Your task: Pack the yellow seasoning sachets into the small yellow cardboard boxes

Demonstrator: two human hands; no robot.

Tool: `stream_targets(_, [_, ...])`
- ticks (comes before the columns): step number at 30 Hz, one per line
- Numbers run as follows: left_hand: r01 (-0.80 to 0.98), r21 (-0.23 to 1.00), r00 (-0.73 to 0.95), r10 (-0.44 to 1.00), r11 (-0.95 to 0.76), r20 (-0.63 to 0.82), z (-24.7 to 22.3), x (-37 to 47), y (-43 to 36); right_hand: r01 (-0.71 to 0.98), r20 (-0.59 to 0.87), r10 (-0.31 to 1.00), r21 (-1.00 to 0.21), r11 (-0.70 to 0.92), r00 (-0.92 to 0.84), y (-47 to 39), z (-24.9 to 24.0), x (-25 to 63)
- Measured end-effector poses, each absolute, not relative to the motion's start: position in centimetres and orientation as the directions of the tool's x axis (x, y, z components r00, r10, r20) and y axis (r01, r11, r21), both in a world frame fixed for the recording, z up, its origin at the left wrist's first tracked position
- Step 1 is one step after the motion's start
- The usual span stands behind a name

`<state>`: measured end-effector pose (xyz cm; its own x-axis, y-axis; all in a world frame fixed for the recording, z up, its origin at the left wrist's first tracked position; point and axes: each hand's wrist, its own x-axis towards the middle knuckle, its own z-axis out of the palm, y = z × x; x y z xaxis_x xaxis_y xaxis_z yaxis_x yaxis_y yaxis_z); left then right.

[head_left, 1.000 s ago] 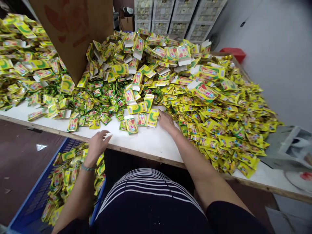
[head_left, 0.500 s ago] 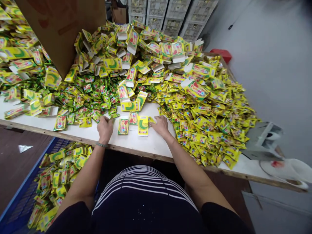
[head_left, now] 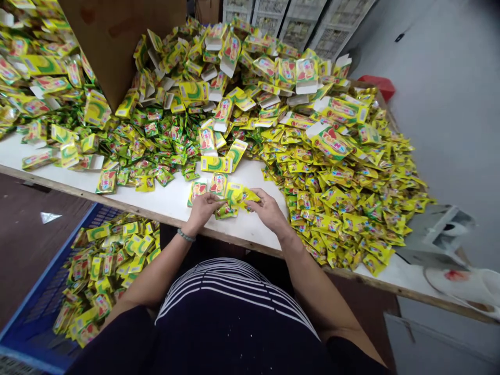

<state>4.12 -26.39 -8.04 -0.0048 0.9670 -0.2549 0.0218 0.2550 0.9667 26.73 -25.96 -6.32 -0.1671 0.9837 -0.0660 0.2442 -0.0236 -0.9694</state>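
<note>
My left hand [head_left: 203, 211] is over the front of the white table, its fingers pinched on a small green sachet [head_left: 222, 202]. Close to its right, my right hand [head_left: 267, 209] pinches a yellow sachet [head_left: 249, 196]. Between and behind the hands lie a yellow-green box [head_left: 234, 191], a box with a red fruit print [head_left: 218, 183] and a similar box [head_left: 196, 190], partly covered by my left hand. A green packet [head_left: 226, 211] shows just below the fingertips.
Yellow sachets [head_left: 332, 198] are heaped at right, green sachets [head_left: 156, 135] at left, open cartons [head_left: 230, 52] behind. A brown cardboard sheet [head_left: 117, 47] rises at back left. A blue crate [head_left: 35, 307] of filled boxes stands below. At far right is a grey device [head_left: 437, 234].
Both hands have come together over the small boxes, the left one moving right from the green sachets. A green sachet is now in my left fingers. The view has shifted slightly.
</note>
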Motion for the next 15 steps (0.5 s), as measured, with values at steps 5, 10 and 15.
stream_targets(5, [0.016,0.958,0.061,0.956,0.288,-0.288,-7.9,5.1,-26.4,0.311,-0.116,0.926,-0.95,0.002,-0.36,-27.6,-5.1,26.0])
stream_targets(10, [0.064,0.952,0.154,0.939,0.3,-0.307,-7.0,5.7,-26.3,0.502,-0.04,0.906,-0.843,0.196,-0.421,-27.8,-3.8,25.5])
stream_targets(15, [-0.131,0.922,0.126,0.929,0.364,-0.349,-6.2,6.8,-26.5,0.583,-0.083,0.967,-0.809,0.076,-0.242,-27.9,-4.1,25.1])
